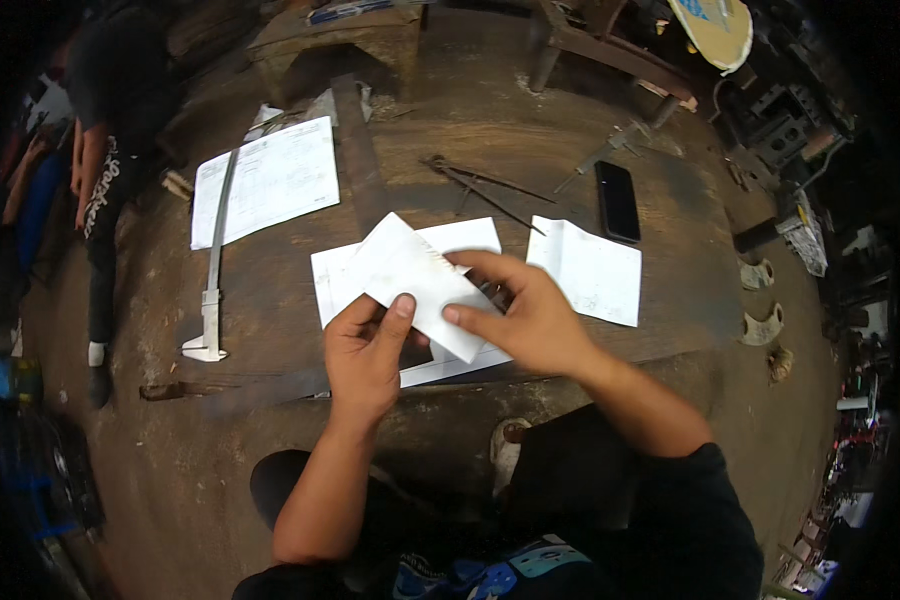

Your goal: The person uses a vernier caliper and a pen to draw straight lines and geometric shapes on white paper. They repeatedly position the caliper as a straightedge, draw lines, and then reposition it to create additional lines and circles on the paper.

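Note:
A folded white sheet of paper [410,277] is held up between both my hands, tilted over the wooden table. My left hand [365,350] grips its lower left edge, thumb on top. At its right side, my right hand [530,315] pinches it between thumb and fingers. Under it lie more white papers [475,236], partly hidden by the sheet and my hands. To the right of my right hand is a creased printed sheet [598,275]. A pair of dark metal dividers [485,190] lies just beyond, one tip at that sheet's edge.
On the wooden table [670,310] a large caliper [215,270] lies across a printed drawing [280,180] at the left. A black phone [618,202] and a smaller caliper [600,155] are at the right. Another person [110,150] stands at the far left. A bench [340,45] stands behind.

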Motion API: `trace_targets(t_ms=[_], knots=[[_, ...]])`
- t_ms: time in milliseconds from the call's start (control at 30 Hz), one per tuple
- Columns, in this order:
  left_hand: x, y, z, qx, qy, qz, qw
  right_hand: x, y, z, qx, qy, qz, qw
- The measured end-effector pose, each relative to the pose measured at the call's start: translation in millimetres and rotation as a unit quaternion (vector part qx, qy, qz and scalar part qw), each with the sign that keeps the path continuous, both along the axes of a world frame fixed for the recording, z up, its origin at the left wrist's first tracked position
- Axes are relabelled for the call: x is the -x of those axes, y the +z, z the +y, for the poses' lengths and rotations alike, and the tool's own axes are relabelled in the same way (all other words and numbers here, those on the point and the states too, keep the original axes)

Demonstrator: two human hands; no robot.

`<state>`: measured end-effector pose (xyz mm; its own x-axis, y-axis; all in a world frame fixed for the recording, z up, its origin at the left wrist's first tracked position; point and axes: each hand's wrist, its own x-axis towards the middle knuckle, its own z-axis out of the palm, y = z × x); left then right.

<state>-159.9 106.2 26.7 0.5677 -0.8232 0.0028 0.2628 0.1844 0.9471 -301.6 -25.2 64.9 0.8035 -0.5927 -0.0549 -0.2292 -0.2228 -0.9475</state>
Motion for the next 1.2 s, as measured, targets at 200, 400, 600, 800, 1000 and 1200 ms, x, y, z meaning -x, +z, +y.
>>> trace_targets(t_ms=[200, 400, 600, 800, 1000, 1200], knots=[[0.4, 12.6, 3.7, -0.007, -0.029, 0.011, 0.999, 11.8, 5.0, 32.2, 0.270, -0.022, 0.036, 0.962], [-2.6, 4.7, 6.6, 0.012, -0.081, 0.042, 0.996, 17.9, -3.4, 24.9, -0.130, 0.034, -0.015, 0.991], [-11.3, 6.7, 16.6, 0.004, -0.077, 0.063, 0.995, 12.1, -10.3, 23.4, -0.246, 0.041, -0.056, 0.967], [-18.4, 3.2, 26.8, -0.004, -0.056, 0.052, 0.997, 7.6, -12.6, 26.6, -0.241, -0.003, -0.031, 0.970], [-19.6, -1.9, 22.7, -0.026, 0.009, 0.044, 0.999, 10.6, -16.4, 22.5, -0.206, -0.090, 0.003, 0.974], [-19.2, -3.2, 20.2, 0.009, -0.047, 0.088, 0.995, 7.6, -21.6, 23.4, -0.330, -0.139, -0.087, 0.930]])
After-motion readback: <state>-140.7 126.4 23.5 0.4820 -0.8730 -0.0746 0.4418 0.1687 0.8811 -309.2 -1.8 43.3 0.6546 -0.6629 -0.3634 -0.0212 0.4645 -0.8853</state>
